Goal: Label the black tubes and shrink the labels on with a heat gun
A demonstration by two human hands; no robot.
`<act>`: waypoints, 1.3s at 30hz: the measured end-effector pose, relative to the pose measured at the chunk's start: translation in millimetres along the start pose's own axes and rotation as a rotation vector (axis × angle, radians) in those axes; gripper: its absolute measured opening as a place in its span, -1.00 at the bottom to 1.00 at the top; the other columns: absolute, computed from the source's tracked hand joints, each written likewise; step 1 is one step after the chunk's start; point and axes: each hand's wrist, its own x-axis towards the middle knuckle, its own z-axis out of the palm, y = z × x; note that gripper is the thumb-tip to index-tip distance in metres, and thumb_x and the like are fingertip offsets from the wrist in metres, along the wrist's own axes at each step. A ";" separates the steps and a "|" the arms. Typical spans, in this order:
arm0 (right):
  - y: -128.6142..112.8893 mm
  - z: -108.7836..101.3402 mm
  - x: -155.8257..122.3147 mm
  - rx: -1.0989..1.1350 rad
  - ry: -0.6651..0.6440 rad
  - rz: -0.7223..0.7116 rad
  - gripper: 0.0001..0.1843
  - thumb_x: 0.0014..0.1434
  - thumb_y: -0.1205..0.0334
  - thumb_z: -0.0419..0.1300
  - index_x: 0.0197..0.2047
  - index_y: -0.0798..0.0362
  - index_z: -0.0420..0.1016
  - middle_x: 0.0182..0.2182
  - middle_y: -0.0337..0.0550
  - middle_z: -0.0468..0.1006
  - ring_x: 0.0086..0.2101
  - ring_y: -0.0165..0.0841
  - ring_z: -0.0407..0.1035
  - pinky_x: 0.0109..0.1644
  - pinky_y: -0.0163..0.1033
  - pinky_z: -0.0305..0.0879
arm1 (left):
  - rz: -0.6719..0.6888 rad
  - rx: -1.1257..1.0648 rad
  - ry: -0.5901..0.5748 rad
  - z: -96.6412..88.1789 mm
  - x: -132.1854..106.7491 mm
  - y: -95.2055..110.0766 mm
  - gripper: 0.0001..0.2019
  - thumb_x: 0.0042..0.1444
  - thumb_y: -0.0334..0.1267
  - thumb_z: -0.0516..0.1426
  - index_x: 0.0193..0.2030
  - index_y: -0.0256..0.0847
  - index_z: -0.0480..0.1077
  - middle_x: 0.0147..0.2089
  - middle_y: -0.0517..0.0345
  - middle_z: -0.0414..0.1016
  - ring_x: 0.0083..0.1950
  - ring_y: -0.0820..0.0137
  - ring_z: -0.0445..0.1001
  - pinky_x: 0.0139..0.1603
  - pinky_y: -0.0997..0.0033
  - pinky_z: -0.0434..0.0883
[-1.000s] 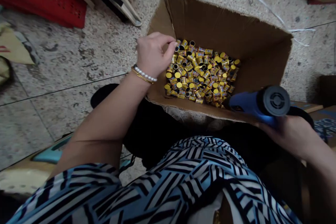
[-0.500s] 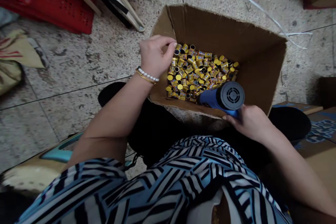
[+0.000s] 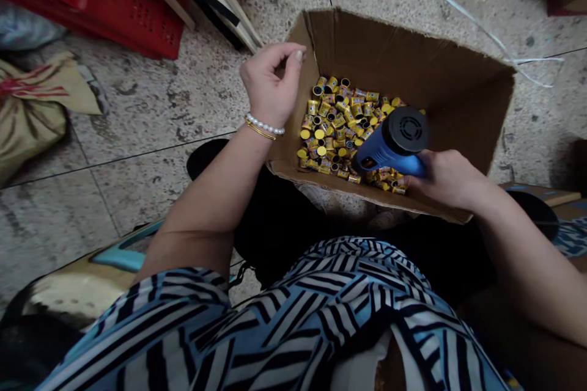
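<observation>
A cardboard box [image 3: 403, 67] stands open between my knees, holding a heap of small yellow-and-black cylinders [image 3: 342, 128], possibly metal caps or cans. My left hand [image 3: 269, 82] hangs over the box's left corner, fingertips pinched together, with nothing visible in them. It is not touching the heap. My right hand [image 3: 447, 178] grips a blue heat gun [image 3: 389, 143] with a round black vented back. Its nozzle points down into the box, just above the heap's near right side, and hides part of the heap.
A red plastic crate [image 3: 114, 18] and long wooden strips lie on the speckled stone floor at the top left. A tan sack with red print [image 3: 32, 122] sits at the left, and a thin white strap [image 3: 481, 30] lies behind the box. My striped sleeves and lap fill the bottom.
My right hand has raised the heat gun a little and tilted it over the heap. My left hand has moved up, away from the heap, toward the box's left corner.
</observation>
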 end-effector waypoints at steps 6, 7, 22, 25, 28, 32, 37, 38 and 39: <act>1.1 22.7 36.4 0.297 0.289 0.253 -0.40 0.33 -0.24 0.21 0.06 0.17 0.53 -0.24 0.09 0.67 -0.25 -0.08 0.54 -0.17 -0.14 0.35 | -0.014 0.153 -0.039 1.6 3.9 5.7 -0.47 0.66 -0.01 -0.39 0.33 -0.29 0.20 0.32 0.23 0.42 0.28 0.61 0.26 0.36 0.32 0.16; -1.2 22.8 38.8 0.352 0.335 0.268 -0.41 0.34 -0.24 0.21 0.05 0.17 0.52 -0.24 0.08 0.67 -0.25 -0.10 0.54 -0.16 -0.14 0.37 | -0.022 0.186 -0.043 1.5 4.4 5.6 -0.49 0.66 -0.03 -0.40 0.34 -0.29 0.17 0.33 0.24 0.41 0.29 0.63 0.24 0.36 0.32 0.14; 43.1 -0.9 -38.8 0.221 0.130 0.171 -0.41 0.35 -0.18 0.22 0.15 0.18 0.53 -0.17 0.16 0.69 -0.15 -0.03 0.60 -0.06 -0.11 0.44 | -0.008 -0.122 0.121 27.9 27.8 54.8 -0.76 0.41 -0.26 0.13 0.07 -0.22 0.60 0.02 0.13 0.69 -0.02 0.42 0.59 0.12 0.36 0.50; 44.5 -4.8 -18.0 0.296 0.222 0.202 -0.39 0.35 -0.17 0.23 0.15 0.23 0.53 -0.12 0.21 0.66 -0.08 0.03 0.58 0.04 -0.01 0.46 | -0.007 0.136 -0.313 50.6 29.8 55.0 -0.76 0.33 -0.25 0.19 0.03 -0.21 0.64 -0.07 0.08 0.69 -0.05 0.32 0.60 0.08 0.34 0.48; 49.5 -6.3 -5.1 0.308 0.305 0.271 -0.36 0.33 -0.15 0.27 0.16 0.28 0.51 -0.10 0.27 0.64 -0.04 0.08 0.56 0.08 0.07 0.46 | 0.097 0.427 -0.894 84.8 15.5 50.7 -0.52 0.20 -0.28 0.28 0.28 -0.10 0.57 0.12 -0.02 0.63 0.09 0.17 0.59 0.11 0.30 0.47; 58.6 10.6 -2.0 0.293 0.271 0.274 -0.35 0.32 -0.17 0.26 0.16 0.27 0.51 -0.08 0.31 0.64 -0.03 0.12 0.56 0.07 0.08 0.45 | 0.276 0.550 -1.112 125.5 -9.5 40.9 -0.40 0.30 -0.30 0.17 0.47 0.06 0.42 0.44 -0.20 0.33 0.33 -0.05 0.44 0.27 0.09 0.41; 57.9 29.6 -3.7 0.297 0.174 0.204 -0.33 0.30 -0.19 0.27 0.16 0.26 0.52 -0.08 0.30 0.65 -0.04 0.09 0.57 0.06 0.04 0.46 | 0.234 0.531 -1.089 144.8 -20.7 29.5 -0.50 0.36 -0.20 0.14 0.40 -0.19 0.47 0.44 -0.28 0.30 0.33 -0.03 0.43 0.29 0.14 0.38; 56.0 29.6 -4.0 0.297 0.157 0.196 -0.33 0.30 -0.20 0.27 0.15 0.26 0.53 -0.08 0.30 0.66 -0.05 0.09 0.58 0.05 0.03 0.47 | 0.211 0.534 -1.089 145.8 -20.0 29.5 -0.49 0.31 -0.14 0.20 0.36 -0.22 0.49 0.41 -0.26 0.35 0.29 0.00 0.45 0.26 0.18 0.39; 53.7 28.5 -4.0 0.300 0.142 0.194 -0.34 0.30 -0.20 0.26 0.14 0.27 0.54 -0.08 0.30 0.66 -0.05 0.08 0.58 0.04 0.03 0.47 | 0.185 0.537 -1.086 146.1 -17.9 30.4 -0.48 0.26 -0.09 0.26 0.32 -0.23 0.52 0.35 -0.24 0.42 0.24 0.03 0.48 0.23 0.22 0.41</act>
